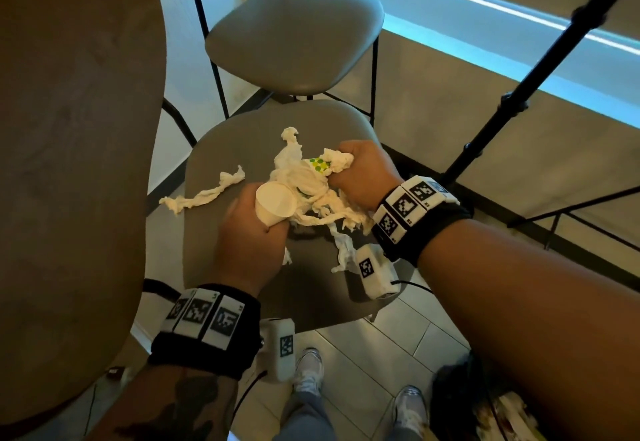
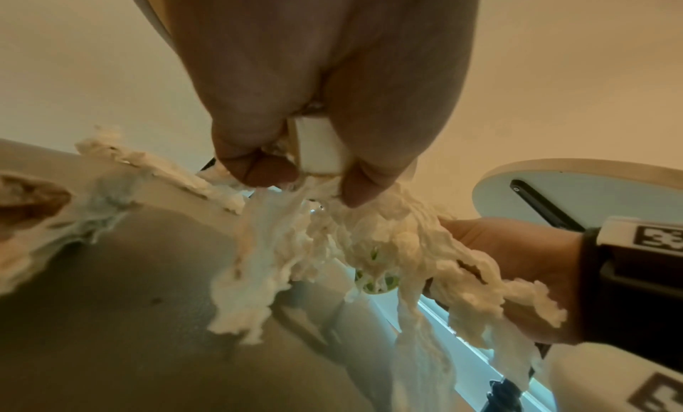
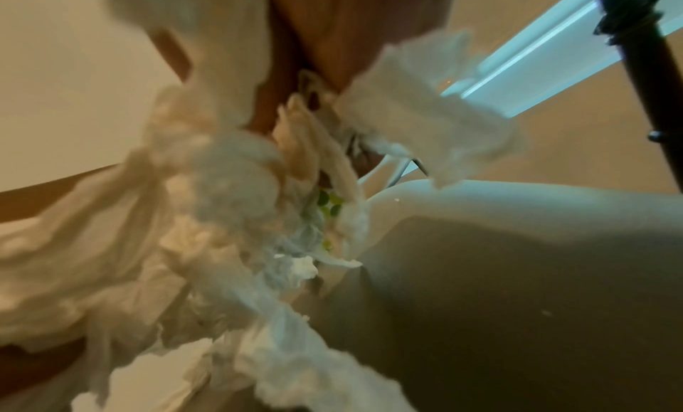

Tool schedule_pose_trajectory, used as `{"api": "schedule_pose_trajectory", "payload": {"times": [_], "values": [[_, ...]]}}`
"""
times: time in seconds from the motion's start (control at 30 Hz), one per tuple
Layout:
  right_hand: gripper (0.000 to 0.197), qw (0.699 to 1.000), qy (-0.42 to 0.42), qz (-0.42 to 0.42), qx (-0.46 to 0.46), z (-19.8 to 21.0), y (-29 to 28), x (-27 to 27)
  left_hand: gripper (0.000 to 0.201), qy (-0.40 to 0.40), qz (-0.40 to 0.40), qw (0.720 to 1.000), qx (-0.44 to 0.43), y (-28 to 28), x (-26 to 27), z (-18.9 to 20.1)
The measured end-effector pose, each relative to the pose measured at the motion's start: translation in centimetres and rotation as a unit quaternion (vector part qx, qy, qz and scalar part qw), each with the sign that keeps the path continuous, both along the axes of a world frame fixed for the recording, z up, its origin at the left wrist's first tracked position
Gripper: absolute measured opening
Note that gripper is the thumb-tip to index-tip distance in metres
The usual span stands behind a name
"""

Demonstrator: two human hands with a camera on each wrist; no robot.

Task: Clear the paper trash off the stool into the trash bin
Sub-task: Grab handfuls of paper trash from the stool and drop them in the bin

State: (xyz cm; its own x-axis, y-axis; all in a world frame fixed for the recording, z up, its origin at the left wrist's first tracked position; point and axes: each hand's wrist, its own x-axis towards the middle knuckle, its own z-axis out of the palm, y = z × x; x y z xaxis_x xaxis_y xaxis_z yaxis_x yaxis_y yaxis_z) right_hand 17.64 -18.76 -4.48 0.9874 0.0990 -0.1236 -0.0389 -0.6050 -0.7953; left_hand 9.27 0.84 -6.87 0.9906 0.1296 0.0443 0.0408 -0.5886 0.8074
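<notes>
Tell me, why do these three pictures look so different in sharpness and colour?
Head view: sharp, edges bowed by the wide lens, cool blue light strip at upper right. Left wrist view: warm yellow cast, left hand looming large, tissue paper fairly crisp. Right wrist view: tissue smeared by blur, too near the lens.

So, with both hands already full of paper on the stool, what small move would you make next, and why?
Probably sweep the loose twisted strip into the pile: it lies apart at the stool edge, while the left hand grips the paper cup and the right hand grips crumpled tissue.
</notes>
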Motion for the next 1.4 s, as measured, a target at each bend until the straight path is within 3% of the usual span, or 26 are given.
{"api": "schedule_pose_trajectory", "payload": {"times": [0.67,1.0,1.1,1.2,1.4], "values": [[0.012,0.998,-0.004,-0.052,0.023,1.5,-1.4,-1.0,0.038,-0.033,-0.023,0.999,0.014,-1.4,-0.1,3.3],[0.012,0.995,-0.047,-0.068,0.053,3.3,-3.2,-2.3,0.045,-0.047,-0.043,0.998,0.006,-3.0,-0.4,6.2],[0.016,0.989,-0.079,-0.093,0.079,4.8,-5.8,-4.7,0.053,-0.058,-0.083,0.994,0.029,-5.4,-0.5,8.0],[0.028,0.978,-0.099,-0.149,0.109,5.5,-10.1,-8.8,0.044,-0.082,-0.169,0.982,-0.002,-9.5,-1.3,9.5],[0.015,0.94,-0.081,-0.315,0.106,3.8,-20.8,-20.2,0.033,-0.046,-0.353,0.933,-0.048,-21.8,-5.6,8.5]]}}
